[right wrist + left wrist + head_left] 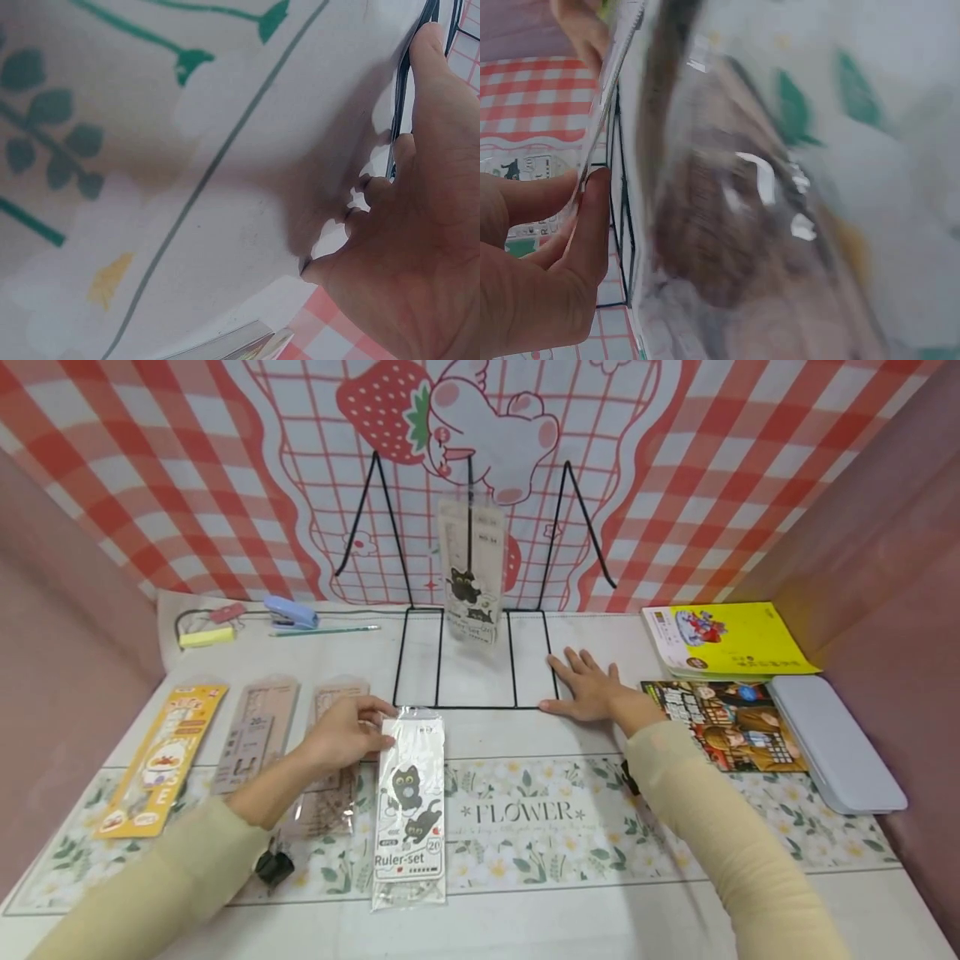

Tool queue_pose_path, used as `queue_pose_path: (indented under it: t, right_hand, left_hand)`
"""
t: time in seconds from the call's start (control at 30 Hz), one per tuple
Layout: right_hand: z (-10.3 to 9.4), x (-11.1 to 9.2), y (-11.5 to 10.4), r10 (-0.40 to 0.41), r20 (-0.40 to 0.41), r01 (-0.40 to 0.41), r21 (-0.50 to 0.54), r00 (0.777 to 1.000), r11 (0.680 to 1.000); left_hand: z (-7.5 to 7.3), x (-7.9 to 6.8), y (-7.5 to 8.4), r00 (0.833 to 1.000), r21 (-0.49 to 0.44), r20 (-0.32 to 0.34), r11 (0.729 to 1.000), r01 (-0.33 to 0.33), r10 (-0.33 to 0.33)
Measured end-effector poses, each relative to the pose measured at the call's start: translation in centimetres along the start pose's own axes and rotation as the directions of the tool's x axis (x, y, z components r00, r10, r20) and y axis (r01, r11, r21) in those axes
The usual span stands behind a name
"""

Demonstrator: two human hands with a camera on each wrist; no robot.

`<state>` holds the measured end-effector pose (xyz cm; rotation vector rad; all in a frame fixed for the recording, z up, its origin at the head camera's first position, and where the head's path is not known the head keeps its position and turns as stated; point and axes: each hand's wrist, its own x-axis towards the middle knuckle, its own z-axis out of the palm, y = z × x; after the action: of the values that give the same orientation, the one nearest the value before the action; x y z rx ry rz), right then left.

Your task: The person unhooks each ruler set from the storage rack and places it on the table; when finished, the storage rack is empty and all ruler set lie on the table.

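In the head view my left hand is at the upper left edge of a clear-bagged ruler set with black cats printed on it. The left wrist view shows thumb and fingers pinching the thin edge of that packet. My right hand lies with spread fingers at the right side of a black wire display rack. Its thumb is at the front corner of the base. From the rack's middle hook hangs another ruler set packet; its two side hooks are bare.
Left of the packet lie two pinkish ruler packets and an orange stationery packet. Behind them are a purple stapler and a pencil. At right are a yellow book, a comic-style booklet and a grey case. Black binder clip in front.
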<state>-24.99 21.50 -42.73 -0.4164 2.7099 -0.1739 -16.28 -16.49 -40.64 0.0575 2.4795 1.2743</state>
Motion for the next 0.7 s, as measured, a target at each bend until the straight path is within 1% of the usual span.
queue_pose_path:
  t: [0.03,0.13,0.27,0.3,0.43,0.53,0.63,0.7]
  right_hand:
    - [0.0,0.0,0.0,-0.001,0.000,0.001,0.001,1.000,1.000]
    - [0.0,0.0,0.0,-0.003,-0.002,0.003,0.005,1.000,1.000]
    - [0.0,-0.1,0.0,-0.003,-0.008,0.004,0.010,1.000,1.000]
    - [0.0,-0.1,0.0,-0.003,-0.011,0.003,0.008,1.000,1.000]
    - [0.1,0.0,0.0,-0.004,-0.019,0.004,0.001,1.000,1.000]
    - [0.1,-0.1,0.1,-0.007,-0.020,0.007,-0.002,1.000,1.000]
    - [0.1,-0.1,0.1,-0.011,-0.020,0.011,-0.003,1.000,1.000]
    - [0.0,-0.1,0.1,-0.012,-0.019,0.012,-0.001,1.000,1.000]
  left_hand:
    - [0.1,0.0,-0.3,1.000,0.029,-0.004,1.000,-0.007,0.007]
    - [0.3,-0.1,-0.7,1.000,0.081,-0.013,0.997,0.013,-0.012]
    - [0.5,-0.3,-0.7,0.997,0.101,-0.014,0.992,0.074,-0.073]
    - [0.5,-0.3,-0.6,0.997,0.110,-0.012,0.991,0.078,-0.078]
    - [0.2,-0.5,-0.4,0.999,0.198,-0.022,0.979,0.048,-0.045]
    - [-0.2,-0.6,-0.2,1.000,0.250,-0.017,0.968,0.022,-0.018]
    - [-0.6,-0.6,0.0,1.000,0.255,-0.003,0.967,0.001,0.000]
    - [-0.8,-0.5,0.2,1.000,0.255,-0.005,0.967,-0.023,0.025]
